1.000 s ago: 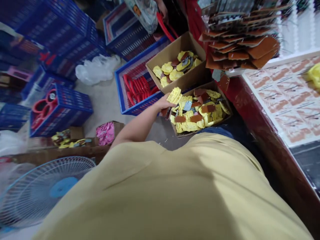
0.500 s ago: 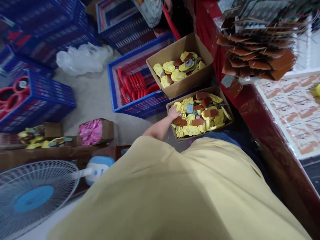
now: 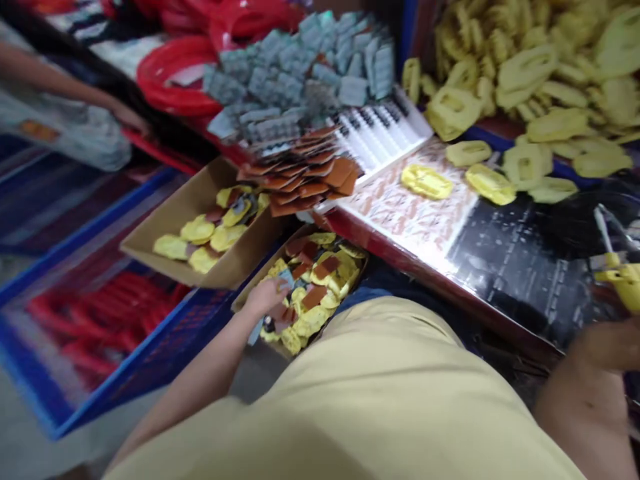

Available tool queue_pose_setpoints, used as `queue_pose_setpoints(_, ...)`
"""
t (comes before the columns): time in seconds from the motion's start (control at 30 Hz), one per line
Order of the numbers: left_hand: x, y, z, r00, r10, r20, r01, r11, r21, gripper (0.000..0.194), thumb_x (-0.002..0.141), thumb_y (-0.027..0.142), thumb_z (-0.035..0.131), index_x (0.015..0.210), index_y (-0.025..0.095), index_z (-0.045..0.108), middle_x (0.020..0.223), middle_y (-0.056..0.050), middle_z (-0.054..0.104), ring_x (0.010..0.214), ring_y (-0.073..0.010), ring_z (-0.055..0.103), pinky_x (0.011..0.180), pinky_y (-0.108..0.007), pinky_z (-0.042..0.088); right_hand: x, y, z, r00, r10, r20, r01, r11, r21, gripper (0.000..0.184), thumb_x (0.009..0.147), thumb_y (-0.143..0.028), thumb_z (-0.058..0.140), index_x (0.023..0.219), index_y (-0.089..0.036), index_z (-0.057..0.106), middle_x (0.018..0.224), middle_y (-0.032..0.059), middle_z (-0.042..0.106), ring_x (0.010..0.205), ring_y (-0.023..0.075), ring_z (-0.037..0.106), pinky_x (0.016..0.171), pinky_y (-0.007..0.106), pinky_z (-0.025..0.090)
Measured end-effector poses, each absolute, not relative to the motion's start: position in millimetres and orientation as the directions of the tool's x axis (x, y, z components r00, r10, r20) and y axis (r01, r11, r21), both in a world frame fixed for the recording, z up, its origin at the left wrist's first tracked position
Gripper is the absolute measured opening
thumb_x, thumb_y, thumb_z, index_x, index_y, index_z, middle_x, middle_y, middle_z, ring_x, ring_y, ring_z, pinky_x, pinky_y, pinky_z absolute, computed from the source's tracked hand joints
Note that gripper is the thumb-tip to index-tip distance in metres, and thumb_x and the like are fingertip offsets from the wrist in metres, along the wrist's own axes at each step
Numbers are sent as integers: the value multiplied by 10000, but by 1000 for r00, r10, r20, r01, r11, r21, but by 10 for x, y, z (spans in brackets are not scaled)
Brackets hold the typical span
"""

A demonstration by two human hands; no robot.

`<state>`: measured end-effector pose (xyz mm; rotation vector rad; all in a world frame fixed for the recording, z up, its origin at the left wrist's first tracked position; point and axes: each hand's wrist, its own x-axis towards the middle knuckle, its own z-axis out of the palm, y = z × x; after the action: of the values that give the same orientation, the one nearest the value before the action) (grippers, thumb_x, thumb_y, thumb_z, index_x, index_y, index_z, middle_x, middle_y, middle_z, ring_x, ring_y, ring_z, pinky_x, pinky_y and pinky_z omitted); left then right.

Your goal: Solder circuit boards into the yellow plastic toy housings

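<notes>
My left hand (image 3: 267,297) reaches down into a cardboard box (image 3: 239,301) of mixed parts. Its blurred fingers look stretched out over the pieces, with a blue-grey piece (image 3: 287,279) beside the fingertips. Yellow plastic parts (image 3: 311,321) and brown rectangular pieces (image 3: 315,297) fill that box. At the right edge my right hand (image 3: 607,343) is partly cut off, and its fingers cannot be made out. Just above it is a yellow object with thin metal prongs (image 3: 620,277), too blurred to name; whether the hand touches it is unclear.
A second cardboard box (image 3: 145,250) of yellow parts stands beside a blue crate (image 3: 55,423) with red parts. The red-edged table (image 3: 505,310) carries grey pieces (image 3: 280,80), brown pieces (image 3: 310,180) and piled yellow parts (image 3: 520,80). Another person's arm (image 3: 65,87) shows at upper left.
The view has swung right, bringing the table and my right hand in. My left hand is still at the same box, now farther over its contents.
</notes>
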<state>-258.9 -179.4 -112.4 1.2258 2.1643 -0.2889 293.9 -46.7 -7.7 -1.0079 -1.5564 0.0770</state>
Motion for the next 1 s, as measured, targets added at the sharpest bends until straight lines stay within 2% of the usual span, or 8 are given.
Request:
queue_pose_setpoints(0.1,-2143,-1394,-771,182,777,-602,826,211,522,327,1059,361,623,1228,219,864,1159,-49,905,1077,-221,869,977,-250,651,3078,-611,-197,199,494,846,617,608,-500,666,995,-675,784,1455,-207,671,1290,133,686,923,312,781,679,501,717)
queue_pose_setpoints(0.2,-1454,-659,-426,584,803,-123,582,-308,752,421,1134,436,536,1202,188,869,930,-67,891,862,-195,852,880,-278,658,3108,-678,-341,250,331,910,668,621,-410,629,976,-623,833,1425,-203,704,1195,107,711,799,264,761,623,465,704)
queue_pose_setpoints(0.3,-661,360,-132,653,742,150,594,-626,506,390,1126,319,559,1409,213,806,1358,-122,851,1242,-240,816,1141,-385,609,3089,-722,-416,260,209,943,698,634,-333,538,981,-540,863,1394,-211,757,1071,63,729,679,193,719,567,376,669)
queue_pose_setpoints(0.4,45,1238,71,656,753,49,717,-641,274,541,1154,296,504,1671,176,605,1823,-183,460,1699,-318,461,1410,-510,357,3044,-812,-417,201,224,954,738,606,-298,529,1056,-478,784,1504,-205,719,1035,62,753,655,205,750,546,363,667)
queue_pose_setpoints(0.53,532,1421,146,538,816,-213,843,-523,123,688,1197,399,363,1824,118,310,1906,-209,221,1810,-335,174,1465,-518,211,3040,-965,-383,82,368,926,816,509,-274,379,1042,-254,791,1421,-236,773,879,-1,800,558,202,744,484,299,610)
queue_pose_setpoints(0.73,498,684,221,697,655,-292,705,-700,112,788,1162,654,425,1825,238,338,1890,-167,296,1771,-351,315,1460,-623,200,3068,-906,-412,-174,633,754,786,551,-281,167,1058,-314,792,1210,-250,762,1167,47,869,889,237,862,743,291,710)
queue_pose_setpoints(0.87,417,1254,315,449,877,-175,893,-449,37,713,1167,513,472,1796,184,411,1870,-201,358,1746,-411,351,1422,-594,330,2878,-770,-514,-288,701,653,690,625,-366,338,1010,-382,846,1261,-239,671,1324,159,816,1194,338,826,1018,475,716)
queue_pose_setpoints(1.0,301,1967,261,306,932,-195,952,-304,42,636,1106,354,537,1685,90,556,1671,-255,617,1515,-422,647,1256,-493,548,2666,-737,-568,-369,708,602,693,642,-329,381,961,-269,864,1278,-245,656,1204,128,830,1065,327,845,960,488,730)
